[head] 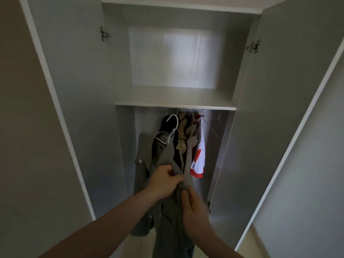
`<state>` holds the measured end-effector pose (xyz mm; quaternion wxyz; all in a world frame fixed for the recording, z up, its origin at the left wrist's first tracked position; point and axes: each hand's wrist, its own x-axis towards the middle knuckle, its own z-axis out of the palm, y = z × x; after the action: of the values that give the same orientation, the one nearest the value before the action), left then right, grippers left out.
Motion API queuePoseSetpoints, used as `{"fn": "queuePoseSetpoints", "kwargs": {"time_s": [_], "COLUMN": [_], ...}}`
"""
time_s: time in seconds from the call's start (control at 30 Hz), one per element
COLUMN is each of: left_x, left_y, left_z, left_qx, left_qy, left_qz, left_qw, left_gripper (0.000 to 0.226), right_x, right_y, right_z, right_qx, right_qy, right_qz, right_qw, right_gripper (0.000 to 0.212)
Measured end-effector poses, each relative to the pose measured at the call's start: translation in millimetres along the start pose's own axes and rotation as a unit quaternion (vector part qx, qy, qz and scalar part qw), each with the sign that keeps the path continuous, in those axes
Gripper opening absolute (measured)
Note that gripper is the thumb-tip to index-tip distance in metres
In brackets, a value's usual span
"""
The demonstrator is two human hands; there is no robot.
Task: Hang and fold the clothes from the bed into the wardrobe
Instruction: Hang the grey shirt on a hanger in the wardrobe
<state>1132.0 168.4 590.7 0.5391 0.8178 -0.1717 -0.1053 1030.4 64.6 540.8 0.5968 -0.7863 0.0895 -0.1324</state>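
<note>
**Grey shirt held on its hanger at the open wardrobe**

We stand before a tall grey wardrobe point(247, 127) with both doors swung wide; our 2 hands meet close together in front of its lower compartment. Our left hand point(163, 180) pinches the fabric of a grey button-up shirt point(147, 164) near its collar, fingers curled round the cloth; our right hand point(193, 207) grips the same shirt just below, thumb pressed against a bunched fold. The shirt sits on a thin white wire hanger point(172, 130) whose hook points up, below the shelf and not on the rail; the rest of the shirt drapes down past our forearms. Behind it, on the rail under the grey shelf point(175, 101), hang a dark garment point(166, 123), a tan crumpled garment point(186, 133) and a white top with red trim point(200, 161), packed side by side; the rail itself is mostly hidden. A metal hinge point(104, 34) shows on the left door, another metal hinge point(253, 46) on the right door.
</note>
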Motion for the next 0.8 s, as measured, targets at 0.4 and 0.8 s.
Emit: {"fn": "queuePoseSetpoints", "kwargs": {"time_s": [0.4,0.8], "left_x": [105,178], "left_y": [-36,-115], "left_z": [5,-50], "left_qx": [0.078,0.167], "left_qy": [0.181,0.188], "left_qz": [-0.087,-0.165], "left_qw": [0.976,0.954], "left_gripper": [0.038,0.035], "right_x": [143,251], "right_y": [32,53], "right_z": [-51,-86], "right_qx": [-0.061,-0.087], "right_qy": [-0.250,-0.228], "right_qz": [-0.045,-0.003], "right_qw": [0.965,0.970], "right_gripper": [0.022,0.022]}}
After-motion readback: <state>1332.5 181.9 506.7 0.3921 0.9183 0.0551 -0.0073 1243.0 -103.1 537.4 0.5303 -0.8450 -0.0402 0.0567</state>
